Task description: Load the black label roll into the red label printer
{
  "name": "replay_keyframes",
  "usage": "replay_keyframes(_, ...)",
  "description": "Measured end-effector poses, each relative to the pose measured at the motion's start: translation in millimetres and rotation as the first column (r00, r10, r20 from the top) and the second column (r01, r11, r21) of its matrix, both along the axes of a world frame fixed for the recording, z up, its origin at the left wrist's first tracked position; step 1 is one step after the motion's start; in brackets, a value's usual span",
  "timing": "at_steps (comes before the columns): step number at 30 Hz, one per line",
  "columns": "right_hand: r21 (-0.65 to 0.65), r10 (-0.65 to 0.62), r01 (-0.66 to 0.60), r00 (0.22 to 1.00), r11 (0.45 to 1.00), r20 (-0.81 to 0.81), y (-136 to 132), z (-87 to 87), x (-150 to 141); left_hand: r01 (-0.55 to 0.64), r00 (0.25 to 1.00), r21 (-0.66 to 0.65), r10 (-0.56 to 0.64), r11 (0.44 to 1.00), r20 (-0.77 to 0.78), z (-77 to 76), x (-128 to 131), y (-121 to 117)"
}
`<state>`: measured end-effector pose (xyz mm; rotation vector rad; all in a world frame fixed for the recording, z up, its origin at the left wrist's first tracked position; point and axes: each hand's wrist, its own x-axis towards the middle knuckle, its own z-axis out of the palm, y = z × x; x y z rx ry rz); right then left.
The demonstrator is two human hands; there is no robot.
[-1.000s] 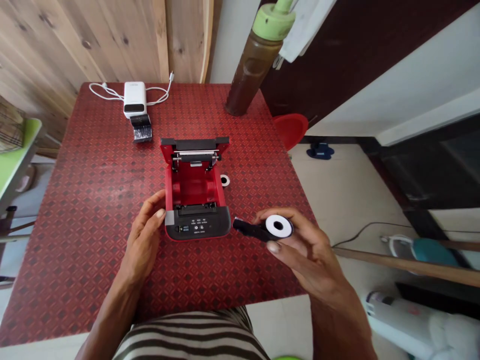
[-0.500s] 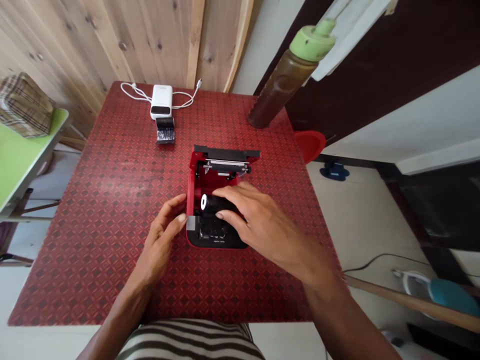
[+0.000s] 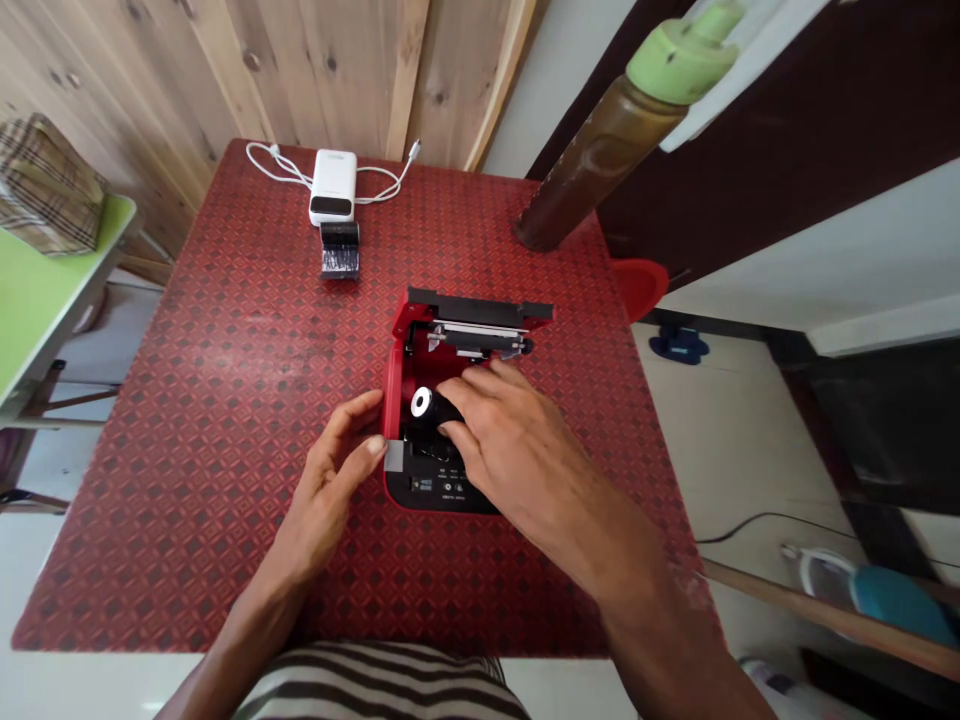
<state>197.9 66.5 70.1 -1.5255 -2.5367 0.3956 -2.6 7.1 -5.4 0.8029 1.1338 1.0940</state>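
A red and black printer [image 3: 391, 400] that looks like a small label printer stands on the table with its lid [image 3: 480, 308] raised. In my right hand [image 3: 517, 430] is a black roll [image 3: 444, 408] with a white core end facing left. The fingers wrap over its right part, which they hide, and the roll is at the printer's open bay. My left hand [image 3: 330, 480] rests at the printer's left side, fingertips and thumb touching its wall near the grey front corner, fingers apart. Printed marks show on the black front panel [image 3: 442, 495].
A white power bank [image 3: 332, 185] with a white cable [image 3: 386, 188] lies at the table's back left. Just in front of it is a black piece with a crinkled, shiny surface [image 3: 340, 255]. A tall brown bottle with a green cap [image 3: 607, 150] stands at the back right of the patterned table [image 3: 202, 480].
The roll's white end has turned more towards me, and more of the front panel's markings show. My left hand stays at the printer's side. The whole view has shifted slightly.
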Motion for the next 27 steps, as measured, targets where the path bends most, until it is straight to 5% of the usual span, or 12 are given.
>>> replay_keyframes(17, -0.121, -0.023, 0.064, 0.948, 0.991, 0.317, 29.3, 0.5, -22.6, 0.0, 1.0, -0.017, 0.001, 1.0, 0.024, 2.1, 1.1, -0.1)
replay_keyframes(22, -0.116, -0.044, 0.075, 0.968, 0.991, 0.247, 22.6, 0.4, -16.0, 0.005, 1.0, -0.014, -0.005, 1.0, 0.015, 1.8, 0.6, 0.7)
replay_keyframes(27, -0.114, 0.066, -0.075, 0.995, 0.991, -0.075, 11.7, 9.1, 12.3, -0.004, 1.0, -0.02, 0.004, 1.0, -0.002, 1.4, 0.3, 0.3)
